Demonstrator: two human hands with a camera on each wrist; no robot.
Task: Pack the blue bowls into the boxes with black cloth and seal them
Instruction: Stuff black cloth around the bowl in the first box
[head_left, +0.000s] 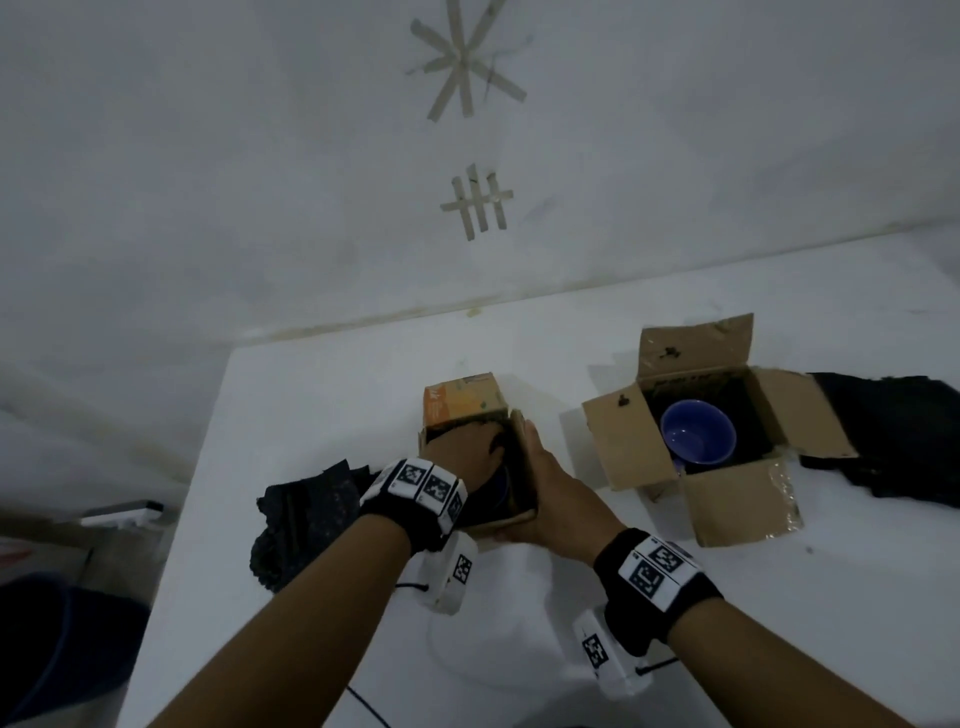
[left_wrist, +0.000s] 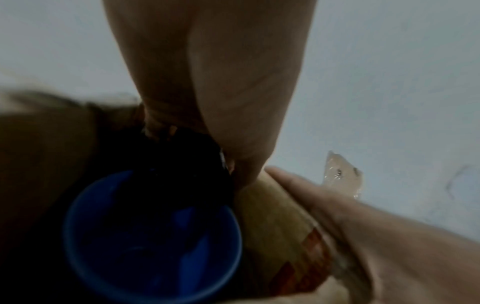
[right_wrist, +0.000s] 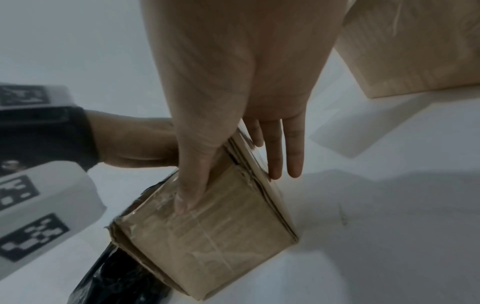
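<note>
A small cardboard box stands at the middle of the white table. Inside it sits a blue bowl on black cloth. My left hand reaches down into this box, and its fingers curl into the cloth beside the bowl. My right hand lies flat against the box's right flap, fingers straight, thumb on the near face. To the right a larger box stands open with a second blue bowl on black cloth.
A loose heap of black cloth lies left of the small box, and more black cloth sits beyond the larger box. The table's left edge drops to the floor, where a dark bin stands. A wall backs the table.
</note>
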